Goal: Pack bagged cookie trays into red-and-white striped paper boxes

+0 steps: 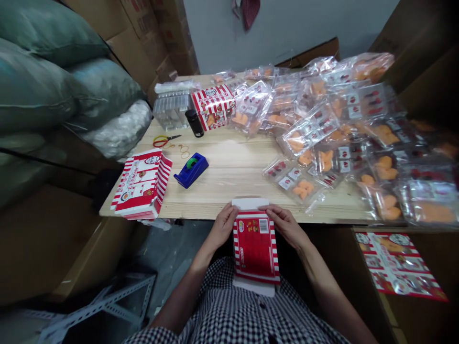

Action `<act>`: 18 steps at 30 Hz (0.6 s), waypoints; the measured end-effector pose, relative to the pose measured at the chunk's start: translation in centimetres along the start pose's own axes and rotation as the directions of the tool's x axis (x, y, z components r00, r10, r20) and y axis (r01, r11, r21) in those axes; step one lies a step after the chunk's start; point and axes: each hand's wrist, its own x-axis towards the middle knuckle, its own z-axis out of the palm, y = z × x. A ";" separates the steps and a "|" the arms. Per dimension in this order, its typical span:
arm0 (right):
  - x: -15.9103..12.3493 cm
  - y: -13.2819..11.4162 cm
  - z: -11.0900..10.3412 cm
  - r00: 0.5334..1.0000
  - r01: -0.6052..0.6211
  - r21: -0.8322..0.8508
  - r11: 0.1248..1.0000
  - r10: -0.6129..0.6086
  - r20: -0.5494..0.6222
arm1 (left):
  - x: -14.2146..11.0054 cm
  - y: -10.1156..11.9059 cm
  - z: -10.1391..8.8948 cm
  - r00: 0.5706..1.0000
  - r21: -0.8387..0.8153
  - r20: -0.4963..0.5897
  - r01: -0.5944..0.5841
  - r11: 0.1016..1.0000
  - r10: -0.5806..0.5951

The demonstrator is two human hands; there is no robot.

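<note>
In the head view, the left hand (224,223) and right hand (286,223) are closed in a light pinch on the carton (254,248), thumb and fingers at its two side edges near the top. The carton is between the hands and hangs below the grip, over the lap, just short of the table (229,184); its top flap (250,204) stands out beyond the fingertips and its bottom flap (254,286) lies nearest the body. Whether it is flat or partly spread cannot be told. Thin card like this probably creases easily, so an even, gentle pressure from both hands at matching heights should serve best, with the fingers off the fold lines. Left and forward of the grip are the tape dispenser (197,174) and, farther left, the stack (138,191); right and forward, the packs (303,188) crowd the table, so elbow room seems better on the left.
</note>
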 end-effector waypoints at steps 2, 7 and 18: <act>0.1 0.3 0.1 1.000 0.007 0.003 1.000 -0.007 -0.011 | -0.7 -0.1 0.1 0.999 -0.015 -0.042 0.007 1.000 -0.008; 0.7 1.0 0.6 0.990 0.063 0.015 0.998 -0.061 -0.129 | -1.1 0.2 0.8 0.971 -0.362 -0.144 0.126 0.924 -0.189; 1.4 0.2 2.2 0.978 0.142 0.307 0.941 -0.085 -0.192 | 0.9 1.1 2.1 0.939 -0.717 -0.143 0.119 0.687 -0.313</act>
